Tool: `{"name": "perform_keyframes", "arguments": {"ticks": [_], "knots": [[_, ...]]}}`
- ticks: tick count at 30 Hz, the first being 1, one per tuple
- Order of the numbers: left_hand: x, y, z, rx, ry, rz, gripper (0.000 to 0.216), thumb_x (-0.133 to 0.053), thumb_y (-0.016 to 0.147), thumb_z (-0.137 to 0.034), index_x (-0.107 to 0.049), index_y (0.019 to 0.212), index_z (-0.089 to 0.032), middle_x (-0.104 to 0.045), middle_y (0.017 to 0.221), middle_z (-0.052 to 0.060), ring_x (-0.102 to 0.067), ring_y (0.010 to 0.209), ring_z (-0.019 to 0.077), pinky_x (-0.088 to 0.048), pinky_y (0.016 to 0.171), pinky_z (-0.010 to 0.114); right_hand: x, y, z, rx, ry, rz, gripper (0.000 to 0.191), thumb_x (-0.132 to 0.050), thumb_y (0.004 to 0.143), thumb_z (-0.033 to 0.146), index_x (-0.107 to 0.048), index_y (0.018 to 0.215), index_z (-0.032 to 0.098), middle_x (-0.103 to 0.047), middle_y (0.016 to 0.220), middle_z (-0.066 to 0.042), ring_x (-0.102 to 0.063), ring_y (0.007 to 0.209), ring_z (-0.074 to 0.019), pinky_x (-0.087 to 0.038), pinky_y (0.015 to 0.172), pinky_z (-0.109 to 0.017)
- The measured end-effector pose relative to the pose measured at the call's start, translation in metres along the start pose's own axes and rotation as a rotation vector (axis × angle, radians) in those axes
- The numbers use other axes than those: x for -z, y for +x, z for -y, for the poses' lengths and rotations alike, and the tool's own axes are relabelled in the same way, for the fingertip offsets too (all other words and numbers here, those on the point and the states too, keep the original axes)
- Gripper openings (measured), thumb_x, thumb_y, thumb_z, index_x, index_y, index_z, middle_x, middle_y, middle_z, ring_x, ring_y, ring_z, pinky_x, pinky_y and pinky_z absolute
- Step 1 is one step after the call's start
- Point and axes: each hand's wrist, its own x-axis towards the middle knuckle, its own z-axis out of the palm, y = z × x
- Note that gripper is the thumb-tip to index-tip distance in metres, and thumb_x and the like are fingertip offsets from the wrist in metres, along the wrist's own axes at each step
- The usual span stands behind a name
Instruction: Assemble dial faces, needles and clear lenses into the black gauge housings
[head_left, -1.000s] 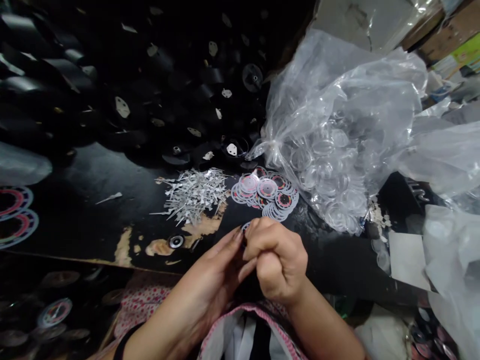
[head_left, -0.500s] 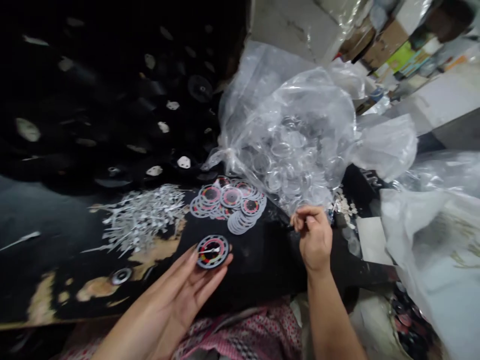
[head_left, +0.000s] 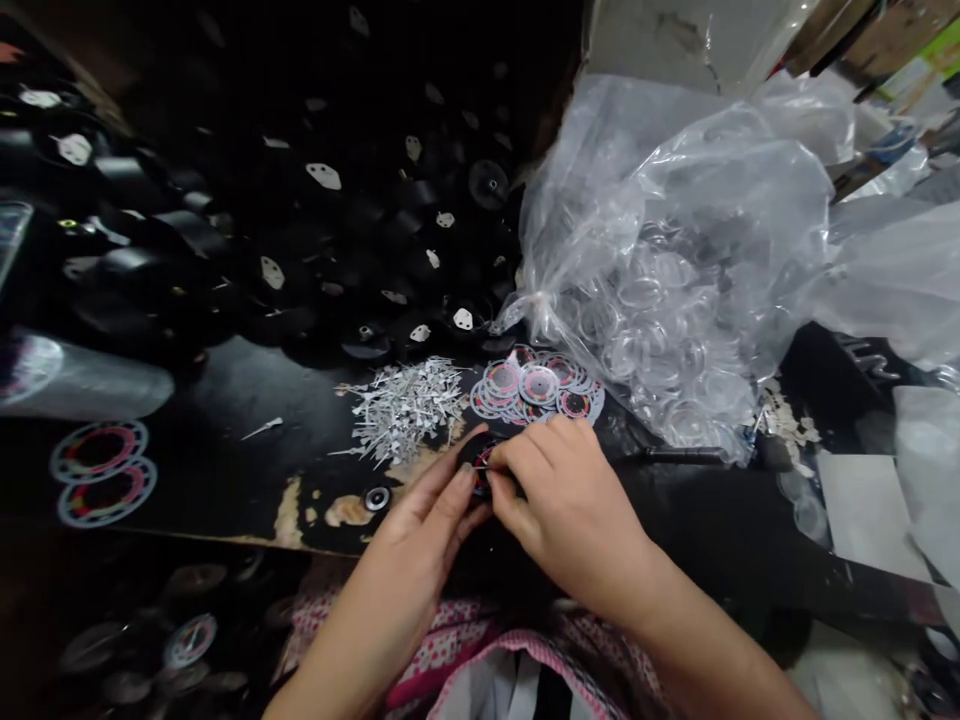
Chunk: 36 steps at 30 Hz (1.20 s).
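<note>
Gripping the dial around its rim, your left hand steadies it at the table; your right hand bends to its face, grip unclear. Probably light, stiff, easily scratched: favour the rim.

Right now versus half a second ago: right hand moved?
Yes. Leftward against the dial pile: the right hand, then right of the pile, is now on its near side, at the dial in the left hand.

No text can be read; the dials seem blurred.
</note>
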Motion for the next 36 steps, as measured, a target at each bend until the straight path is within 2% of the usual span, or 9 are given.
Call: {"name": "perform_keyframes", "arguments": {"ticks": [6, 14, 16, 19, 22, 25, 30, 33, 36], "knots": [[-0.002, 0.0, -0.001, 0.03, -0.078, 0.003, 0.021, -0.08, 0.078, -0.038, -0.081, 0.097, -0.03, -0.076, 0.124, 0.002, -0.064, 0.126, 0.031, -0.057, 0.101, 0.038, -0.004, 0.005, 0.002, -0.028, 0.013, -0.068, 0.018, -0.052, 0.093, 0.017, -0.063, 0.079, 0.016, -0.064, 0.072, -0.003, -0.052, 0.069, -0.018, -0.038, 0.07, -0.035], [0.016, 0.002, -0.003, -0.057, 0.086, 0.048, 0.039, -0.083, 0.077, -0.037, -0.077, 0.115, -0.034, -0.067, 0.141, -0.003, -0.053, 0.138, 0.024, -0.047, 0.108, 0.024, 0.015, 0.016, -0.001, -0.247, 0.4, 0.209, 0.011, -0.06, 0.093, 0.017, -0.066, 0.085, 0.02, -0.066, 0.073, 0.002, -0.059, 0.067, -0.0131, -0.044, 0.068, -0.027], [0.018, 0.006, -0.004, -0.064, 0.071, 0.071, 0.042, -0.084, 0.076, -0.04, -0.076, 0.117, -0.034, -0.069, 0.138, -0.002, -0.059, 0.132, 0.0241, -0.053, 0.101, 0.022, 0.019, 0.022, -0.022, -0.292, 0.421, 0.072, 0.013, -0.057, 0.095, 0.019, -0.067, 0.088, 0.021, -0.069, 0.082, 0.0, -0.064, 0.077, -0.0142, -0.047, 0.073, -0.027], [0.014, 0.008, -0.006, -0.088, -0.015, 0.087, 0.038, -0.087, 0.073, -0.038, -0.078, 0.109, -0.032, -0.078, 0.12, 0.0, -0.072, 0.112, 0.0237, -0.061, 0.088, 0.023, 0.02, 0.038, -0.06, -0.54, 0.106, -0.281, 0.019, -0.057, 0.093, 0.019, -0.066, 0.11, 0.019, -0.067, 0.114, -0.012, -0.064, 0.101, -0.0243, -0.047, 0.09, -0.04], [0.008, 0.007, -0.01, -0.041, -0.042, 0.092, 0.031, -0.092, 0.065, -0.033, -0.08, 0.093, -0.026, -0.081, 0.096, 0.001, -0.077, 0.089, 0.0225, -0.064, 0.073, 0.023, 0.016, 0.054, -0.088, -0.662, -0.101, -0.281, 0.036, -0.058, 0.089, 0.016, -0.061, 0.125, 0.016, -0.06, 0.126, -0.02, -0.062, 0.105, -0.0311, -0.044, 0.094, -0.053], [0.009, 0.006, -0.014, 0.026, -0.091, 0.088, 0.025, -0.091, 0.066, -0.029, -0.079, 0.087, -0.022, -0.081, 0.097, 0.003, -0.077, 0.088, 0.0227, -0.065, 0.073, 0.026, 0.013, 0.057, -0.096, -0.634, -0.106, -0.268, 0.036, -0.051, 0.089, 0.011, -0.062, 0.122, 0.014, -0.063, 0.116, -0.018, -0.063, 0.098, -0.0281, -0.044, 0.093, -0.054], [0.006, 0.006, -0.019, 0.114, -0.25, 0.098, 0.012, -0.079, 0.082, -0.025, -0.078, 0.092, -0.018, -0.08, 0.108, 0.008, -0.076, 0.097, 0.0238, -0.063, 0.089, 0.036, 0.012, 0.036, -0.066, -0.494, 0.062, -0.472, 0.025, -0.053, 0.089, 0.012, -0.066, 0.11, 0.016, -0.067, 0.1, -0.01, -0.064, 0.088, -0.0204, -0.052, 0.085, -0.038], [0.0, 0.005, -0.024, 0.199, -0.328, 0.137, 0.018, -0.063, 0.095, -0.024, -0.078, 0.097, -0.016, -0.079, 0.11, 0.01, -0.075, 0.1, 0.0224, -0.061, 0.094, 0.038, 0.0, 0.02, -0.033, -0.256, 0.203, -0.296, 0.016, -0.055, 0.094, 0.016, -0.068, 0.102, 0.019, -0.072, 0.096, -0.008, -0.068, 0.091, -0.0198, -0.055, 0.085, -0.034], [-0.002, 0.005, -0.028, 0.2, -0.355, 0.108, 0.022, -0.057, 0.099, -0.023, -0.079, 0.097, -0.018, -0.08, 0.109, 0.009, -0.075, 0.098, 0.0191, -0.061, 0.092, 0.033, -0.013, 0.007, -0.007, -0.088, 0.24, -0.142, 0.022, -0.058, 0.098, 0.025, -0.069, 0.116, 0.018, -0.07, 0.125, -0.015, -0.066, 0.116, -0.0234, -0.053, 0.099, -0.038]]}}
